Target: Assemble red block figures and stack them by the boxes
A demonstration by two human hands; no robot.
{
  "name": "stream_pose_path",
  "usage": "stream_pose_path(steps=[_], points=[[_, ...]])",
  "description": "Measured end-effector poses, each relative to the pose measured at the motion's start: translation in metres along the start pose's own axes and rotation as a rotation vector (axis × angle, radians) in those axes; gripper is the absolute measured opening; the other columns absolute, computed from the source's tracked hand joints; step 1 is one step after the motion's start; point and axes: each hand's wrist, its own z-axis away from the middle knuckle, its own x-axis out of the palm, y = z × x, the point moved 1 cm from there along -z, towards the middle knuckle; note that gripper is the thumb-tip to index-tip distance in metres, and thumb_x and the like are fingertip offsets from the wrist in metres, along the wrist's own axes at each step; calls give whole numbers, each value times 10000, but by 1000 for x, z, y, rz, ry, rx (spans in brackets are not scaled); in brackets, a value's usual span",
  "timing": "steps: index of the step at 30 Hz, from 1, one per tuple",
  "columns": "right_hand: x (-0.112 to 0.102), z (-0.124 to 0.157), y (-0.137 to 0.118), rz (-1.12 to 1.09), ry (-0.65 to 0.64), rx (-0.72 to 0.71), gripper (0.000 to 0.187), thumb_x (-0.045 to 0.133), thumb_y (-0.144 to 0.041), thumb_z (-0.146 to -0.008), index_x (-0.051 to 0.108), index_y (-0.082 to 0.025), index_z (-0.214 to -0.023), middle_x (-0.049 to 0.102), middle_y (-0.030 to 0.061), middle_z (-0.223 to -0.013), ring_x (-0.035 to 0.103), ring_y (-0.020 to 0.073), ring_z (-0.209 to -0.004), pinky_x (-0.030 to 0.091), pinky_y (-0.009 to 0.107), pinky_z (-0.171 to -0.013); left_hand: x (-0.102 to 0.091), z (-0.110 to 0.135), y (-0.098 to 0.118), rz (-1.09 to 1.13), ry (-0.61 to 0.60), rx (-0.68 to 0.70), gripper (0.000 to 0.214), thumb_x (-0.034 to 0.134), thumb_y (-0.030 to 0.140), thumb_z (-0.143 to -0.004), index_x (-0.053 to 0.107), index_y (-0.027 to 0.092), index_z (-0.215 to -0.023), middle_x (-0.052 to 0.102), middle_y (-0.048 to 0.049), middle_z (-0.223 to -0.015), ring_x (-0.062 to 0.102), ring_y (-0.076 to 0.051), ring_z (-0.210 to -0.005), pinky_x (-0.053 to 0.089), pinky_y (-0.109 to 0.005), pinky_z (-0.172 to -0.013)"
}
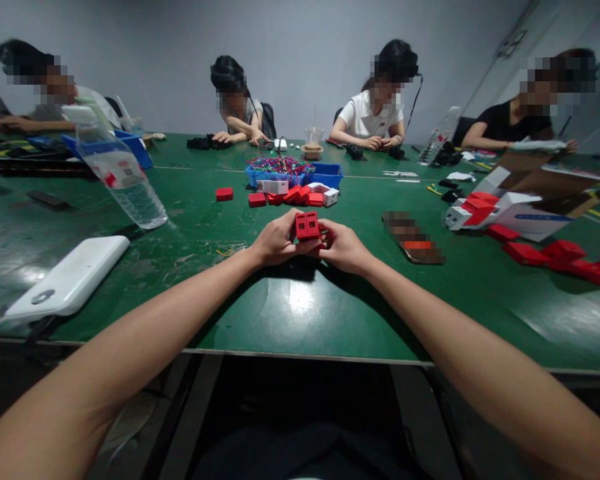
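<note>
Between my two hands, above the green table [260,313], is a red plastic housing [307,225] with two square openings facing me. My left hand [279,240] grips it from the left, thumb along its lower edge. On the other side my right hand [341,245] has its fingers closed against the housing's right and lower edge. Just beyond the hands lie several red blocks [257,199] and a white block [273,187]. A blue bin [325,175] behind them sits beside a heap of coloured wires [280,167].
A white power bank [75,277] and a tilted water bottle [125,180] are on the left. To the right lie a phone [413,237], an open cardboard box [540,193] and more red blocks [563,255]. Several people sit across the table.
</note>
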Motion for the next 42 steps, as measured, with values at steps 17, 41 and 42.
stream_pose_path(steps=[17,41,42], points=[[-1,-2,-13,-479,173,315,605,769,-399,-708,465,-195,-1190,649,-18,-718,560,100,-529,389,205,-449,-3,-4,-11,207,150,-192,518,547,572,-840,447,186,-1171,670,-34,-935,626,-157,-768,486,-269,-720],[-7,-3,-4,-342,119,262,386,708,-202,-754,524,-174,-1092,654,7,-841,616,98,-599,400,179,-425,-5,-2,-11,-393,-115,-261,548,416,673,-895,482,178,-1120,726,-113,-958,710,-298,-866,493,-330,-696],[-7,-3,-3,-342,119,264,374,702,-190,-754,525,-174,-1083,654,4,-829,616,98,-598,398,178,-426,-5,-2,-11,-404,-117,-260,546,414,671,-897,481,176,-1116,727,-113,-952,711,-299,-861,490,-328,-689]])
